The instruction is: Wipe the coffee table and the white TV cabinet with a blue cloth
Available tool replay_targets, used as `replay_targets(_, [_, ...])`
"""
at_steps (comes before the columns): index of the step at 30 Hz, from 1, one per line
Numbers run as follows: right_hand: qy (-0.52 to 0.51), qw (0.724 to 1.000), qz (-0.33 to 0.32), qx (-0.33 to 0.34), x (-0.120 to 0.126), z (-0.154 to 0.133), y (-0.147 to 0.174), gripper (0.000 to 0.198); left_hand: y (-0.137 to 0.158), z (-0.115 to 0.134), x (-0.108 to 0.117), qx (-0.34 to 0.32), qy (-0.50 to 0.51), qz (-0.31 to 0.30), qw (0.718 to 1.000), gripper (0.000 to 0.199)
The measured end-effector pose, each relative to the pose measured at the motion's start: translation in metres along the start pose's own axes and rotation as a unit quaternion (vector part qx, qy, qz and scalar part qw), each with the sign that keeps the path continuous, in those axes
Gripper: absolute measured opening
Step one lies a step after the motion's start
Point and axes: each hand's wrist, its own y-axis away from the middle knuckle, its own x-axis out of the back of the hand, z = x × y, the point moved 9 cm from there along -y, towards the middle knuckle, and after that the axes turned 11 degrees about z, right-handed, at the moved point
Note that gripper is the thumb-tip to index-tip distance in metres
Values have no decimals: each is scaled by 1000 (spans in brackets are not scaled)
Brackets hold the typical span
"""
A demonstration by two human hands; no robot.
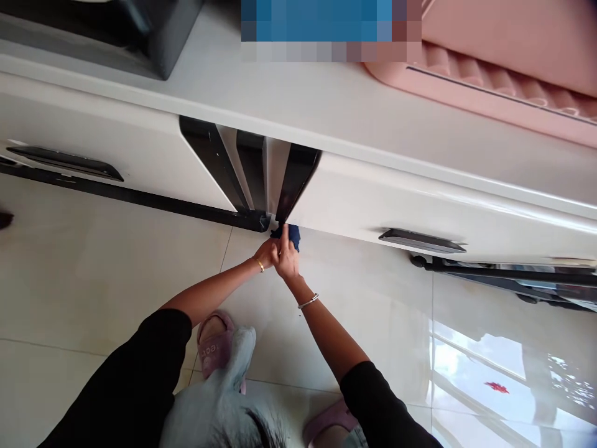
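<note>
My left hand point(266, 253) and my right hand point(288, 260) meet low in front of a white drawer cabinet point(354, 199). Between and beyond them is a bunched dark blue cloth point(294, 236), gripped by both at the foot of the black and grey striped panel point(252, 168). The right index finger stretches forward over the cloth toward the panel's lower edge, while its other fingers are curled. Closed against the cloth, the left hand touches the right, which hides part of its fingers.
Black handles point(422, 241) stick out from the drawer fronts. A pink ridged object point(494, 81) and a dark object point(153, 43) stand on the cabinet top. A black-framed item point(508, 274) lies at the lower right on the glossy tiled floor point(373, 311). Pink slippers point(215, 348) are below me.
</note>
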Motion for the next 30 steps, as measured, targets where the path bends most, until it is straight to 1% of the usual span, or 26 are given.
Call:
replay_targets(2, [-1, 999, 27, -33, 16, 10, -6, 70, -13, 12, -15, -1, 16, -26, 1000, 36])
replay_targets(4, [-5, 999, 36, -25, 30, 15, -10, 70, -19, 23, -26, 10, 30, -37, 999, 45])
replay_targets(6, [-14, 999, 33, -3, 39, 16, -6, 67, -13, 32, -32, 25, 44, -39, 998, 57])
replay_targets(8, [-22, 999, 35, 14, 46, 16, 7, 64, 4, 38, -31, 35, 62, -39, 997, 66])
replay_targets(10, [-28, 998, 43, 30, 51, 13, 25, 63, 25, 39, -21, 38, 80, -36, 995, 69])
replay_targets(12, [-26, 997, 56, 53, 57, 5, 43, 63, 41, 38, -3, 40, 89, -27, 995, 62])
replay_targets(13, [-23, 995, 65, 68, 61, 0, 50, 63, 44, 37, 8, 37, 84, -13, 996, 57])
replay_targets(15, [-16, 992, 87, 95, 71, -12, 53, 63, 41, 36, 32, 19, 58, 28, 998, 48])
replay_targets(16, [-12, 990, 96, 104, 76, -17, 50, 62, 36, 36, 41, 7, 40, 49, 998, 46])
replay_targets(18, [2, 988, 107, 111, 83, -23, 36, 61, 21, 36, 52, -10, 3, 73, 997, 45])
replay_targets(19, [14, 988, 107, 110, 83, -25, 27, 60, 14, 35, 52, -13, -9, 71, 997, 45])
replay_targets(21, [40, 989, 91, 106, 77, -24, 9, 58, 3, 31, 44, -20, -18, 55, 998, 46])
replay_targets(24, [66, 993, 32, 92, 51, -13, -3, 58, 1, 22, 26, -25, -22, 14, 999, 44])
replay_targets(27, [69, 995, -22, 71, 25, -3, 2, 59, 4, 9, 11, -4, -30, -22, 999, 33])
replay_targets(29, [66, 995, -33, 64, 18, -2, 8, 59, 5, 4, 5, 8, -28, -27, 999, 31])
replay_targets(30, [66, 996, -28, 60, 18, -3, 10, 60, 6, 4, 3, 11, -25, -23, 999, 33])
